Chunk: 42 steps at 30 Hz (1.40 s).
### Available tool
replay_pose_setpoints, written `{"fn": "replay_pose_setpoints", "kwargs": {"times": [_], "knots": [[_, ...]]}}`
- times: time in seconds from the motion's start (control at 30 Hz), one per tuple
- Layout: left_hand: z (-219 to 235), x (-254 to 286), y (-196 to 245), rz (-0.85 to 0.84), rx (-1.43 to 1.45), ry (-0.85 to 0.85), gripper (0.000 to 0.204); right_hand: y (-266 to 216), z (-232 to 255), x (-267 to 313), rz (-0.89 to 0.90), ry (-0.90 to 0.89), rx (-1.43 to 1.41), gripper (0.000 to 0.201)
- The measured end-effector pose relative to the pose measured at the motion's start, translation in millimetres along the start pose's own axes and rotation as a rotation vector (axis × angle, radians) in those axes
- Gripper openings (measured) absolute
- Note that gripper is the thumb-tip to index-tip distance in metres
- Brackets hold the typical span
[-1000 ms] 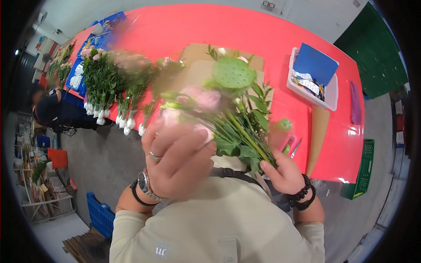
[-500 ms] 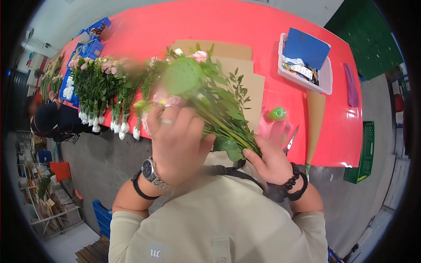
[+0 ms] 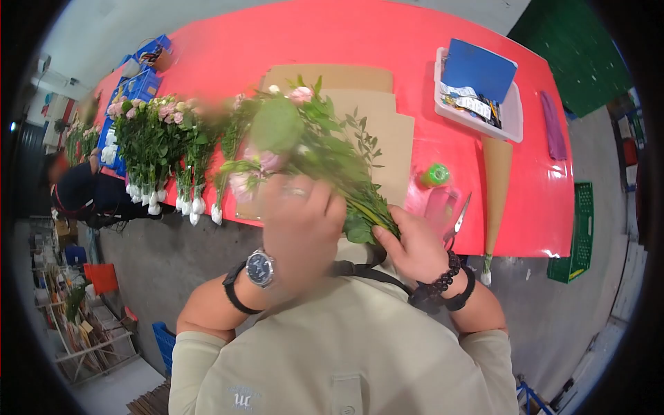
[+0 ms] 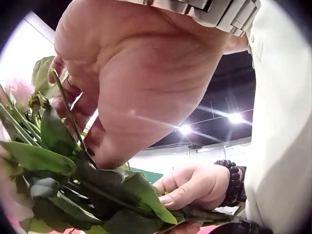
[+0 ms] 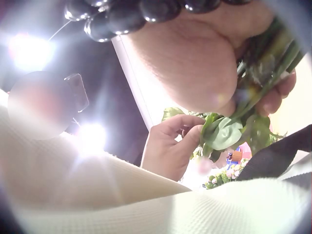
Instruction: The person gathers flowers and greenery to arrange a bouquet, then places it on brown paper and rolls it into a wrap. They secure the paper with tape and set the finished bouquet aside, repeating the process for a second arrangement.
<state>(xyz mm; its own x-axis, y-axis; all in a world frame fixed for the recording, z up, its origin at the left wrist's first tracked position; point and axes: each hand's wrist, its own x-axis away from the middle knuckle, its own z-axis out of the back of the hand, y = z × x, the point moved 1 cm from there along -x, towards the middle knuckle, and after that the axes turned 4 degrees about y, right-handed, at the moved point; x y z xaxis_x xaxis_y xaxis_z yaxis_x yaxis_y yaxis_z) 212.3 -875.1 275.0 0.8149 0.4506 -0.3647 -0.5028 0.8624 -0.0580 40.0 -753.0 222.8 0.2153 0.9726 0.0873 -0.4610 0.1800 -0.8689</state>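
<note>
My right hand grips the lower stems of a mixed bouquet, its thumb laid along them. The bouquet leans up and left, with a round green lotus pod, pink blooms and leafy sprigs. Over its middle, my left hand is blurred in the head view. Seen from the left wrist, its curled fingers and thumb reach in among the stems and broad leaves. Thumb and forefinger come together at a leafy stem in the right wrist view, where leaves partly cover the fingertips.
Flower bunches with white-wrapped ends line the red table at left. Cardboard lies beyond the bouquet. Right of it are green tape, scissors, a brown paper cone and a white bin. A person is at far left.
The bouquet has swung left and then settled slightly lower. My left hand has turned at the wrist and come down closer to the stems. The right hand keeps its grip, shifting left.
</note>
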Motion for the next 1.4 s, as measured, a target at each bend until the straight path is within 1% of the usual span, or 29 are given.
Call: {"fn": "replay_pose_setpoints", "kwargs": {"times": [0.1, 0.13, 0.2, 0.3, 0.37, 0.43, 0.57, 0.67, 0.77, 0.87, 0.97, 1.07, 1.17, 1.2, 1.3, 1.37, 1.4], "knots": [[5.0, 1.2, 4.0, -0.017, 0.009, -0.022, 0.009, 3.7, -4.8, -2.0, -0.008, 0.011, -0.018, 0.031], [1.9, 3.9, 3.5, -0.040, 0.033, 0.068, 0.011, 5.8, -6.2, -2.3, -0.029, 0.007, -0.041, 0.031], [2.4, 9.4, 4.5, -0.046, 0.022, 0.098, 0.011, 10.7, -8.6, -2.4, -0.061, 0.000, -0.062, 0.029], [4.6, 13.4, 6.1, -0.034, 0.035, 0.131, 0.012, 3.8, -5.5, -2.6, -0.088, -0.020, -0.062, 0.027], [6.4, 13.5, 6.5, -0.019, 0.049, 0.141, 0.012, 3.1, -6.5, -4.3, -0.062, -0.020, -0.089, 0.027], [5.2, 13.6, 7.1, 0.001, 0.056, 0.115, 0.013, 5.1, -9.7, -4.5, -0.016, 0.006, -0.118, 0.028], [1.9, 12.3, 7.3, 0.010, 0.078, 0.077, 0.013, 1.7, -7.9, -9.8, -0.015, -0.009, -0.056, 0.029], [3.4, 13.6, 12.9, 0.030, 0.098, -0.017, 0.020, 5.8, -8.9, -13.1, -0.016, 0.011, -0.061, 0.029], [-3.4, 14.5, 14.5, 0.024, 0.152, 0.051, 0.029, 4.9, -8.6, -13.3, -0.032, 0.029, -0.068, 0.029], [-6.3, 13.7, 18.2, 0.029, 0.168, 0.014, 0.036, 2.4, -6.7, -14.8, -0.031, 0.046, -0.104, 0.028], [-8.3, 9.6, 22.4, 0.016, 0.177, 0.029, 0.036, 1.6, -4.9, -15.5, -0.058, 0.048, -0.117, 0.027], [-11.5, 7.0, 21.7, -0.006, 0.228, 0.033, 0.033, 2.1, -2.9, -14.5, -0.108, 0.055, -0.142, 0.026], [-15.7, 3.4, 11.3, 0.037, 0.276, -0.033, 0.029, 9.5, -2.0, -13.4, -0.102, 0.073, -0.083, 0.027], [-14.1, -1.0, 7.6, 0.085, 0.304, -0.039, 0.024, 8.8, -1.3, -13.7, -0.096, 0.084, -0.080, 0.027], [-24.1, -8.7, 4.5, 0.099, 0.169, -0.055, 0.012, 9.2, -2.2, -13.9, -0.065, 0.106, -0.073, 0.029], [-29.1, -15.2, 6.0, 0.081, 0.111, -0.010, 0.005, 18.5, -9.7, -16.0, -0.028, 0.120, -0.071, 0.031], [-32.1, -17.6, 7.5, 0.073, 0.080, 0.012, 0.005, 19.9, -11.1, -16.8, -0.023, 0.119, -0.058, 0.032]]}}
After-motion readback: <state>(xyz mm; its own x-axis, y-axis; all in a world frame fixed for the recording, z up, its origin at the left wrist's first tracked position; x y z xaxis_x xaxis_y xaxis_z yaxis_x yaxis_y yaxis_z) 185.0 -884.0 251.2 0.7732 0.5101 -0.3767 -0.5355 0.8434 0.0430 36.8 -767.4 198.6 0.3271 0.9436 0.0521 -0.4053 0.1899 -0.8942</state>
